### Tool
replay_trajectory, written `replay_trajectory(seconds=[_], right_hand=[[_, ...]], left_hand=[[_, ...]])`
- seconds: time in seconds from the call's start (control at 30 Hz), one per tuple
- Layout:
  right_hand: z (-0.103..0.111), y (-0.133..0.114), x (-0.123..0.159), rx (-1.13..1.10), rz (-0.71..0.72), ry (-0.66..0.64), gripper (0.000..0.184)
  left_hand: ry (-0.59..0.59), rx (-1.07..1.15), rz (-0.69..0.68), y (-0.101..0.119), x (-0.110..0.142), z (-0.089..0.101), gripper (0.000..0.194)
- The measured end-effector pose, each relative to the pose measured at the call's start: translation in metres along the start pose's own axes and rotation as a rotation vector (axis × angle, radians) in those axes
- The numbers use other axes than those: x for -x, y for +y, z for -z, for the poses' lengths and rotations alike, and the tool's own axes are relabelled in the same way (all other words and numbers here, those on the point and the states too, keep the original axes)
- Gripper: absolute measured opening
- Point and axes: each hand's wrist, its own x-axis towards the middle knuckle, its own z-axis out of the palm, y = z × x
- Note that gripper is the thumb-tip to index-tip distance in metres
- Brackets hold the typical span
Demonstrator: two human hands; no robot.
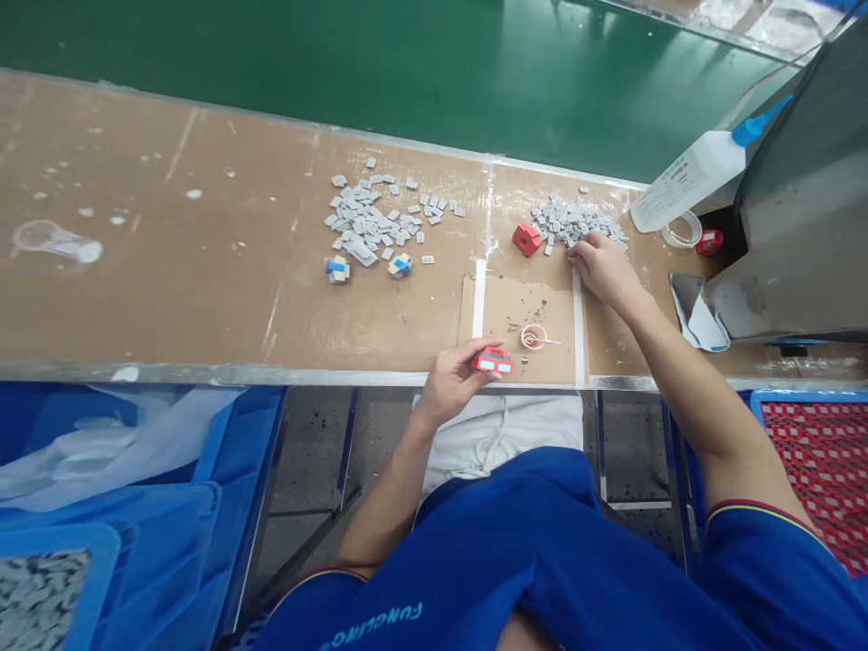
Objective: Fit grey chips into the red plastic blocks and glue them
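Note:
My left hand (451,384) is closed around a small red toy part (493,361) with pale, window-like panels, at the table's front edge. At the near side of a pile of small grey plastic pieces (576,219), my right hand (606,269) has its fingertips pinched together; what they hold, if anything, is too small to make out. Left of that pile lies another red toy part (527,240) with a dark hole. Between my hands, a small cup (533,337) with a thin white stick stands on a cardboard sheet (502,303).
Farther left lie a second pile of grey pieces (370,217) and two blue-and-yellow bundles (400,265). A white bottle (692,181), a tape roll (682,230) and a metal box (806,208) are at right. Blue crates (101,551) flank the table, one holding red parts (817,461).

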Motion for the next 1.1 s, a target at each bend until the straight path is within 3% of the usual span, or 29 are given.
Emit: replay_trajectory(seconds=[0.27,0.37,0.47,0.63,0.73,0.87,0.97,1.1], right_hand=[[0.022,-0.008,0.044,0.157,-0.021,-0.102,0.028],[0.022,-0.021,0.053,0.176,-0.044,-0.166,0.030],[0.014,-0.031,0.050,0.110,-0.121,-0.109,0.033],[0.014,-0.033,0.060,-0.232,-0.266,0.088,0.013],[0.032,-0.054,0.091,-0.585,-0.200,0.196,0.009],[0.049,-0.113,0.138,-0.990,0.039,0.174,0.007],[0.044,-0.146,0.154,-1.191,0.014,0.182,0.005],[0.032,-0.155,0.156,-1.238,-0.043,0.194,0.006]], left_hand=[[-0.016,0.230,-0.014,0.000,0.004,0.000,0.049],[-0.049,0.256,-0.008,0.001,0.007,-0.002,0.049],[-0.056,0.259,0.010,0.004,0.012,-0.004,0.053],[-0.014,0.281,0.027,0.008,0.020,-0.005,0.054],[-0.043,0.236,-0.021,0.011,0.020,-0.005,0.045],[-0.110,0.196,-0.102,0.017,0.016,-0.009,0.045],[-0.115,0.180,-0.108,0.021,0.013,-0.014,0.048],[-0.118,0.153,-0.116,0.023,0.010,-0.018,0.043]])
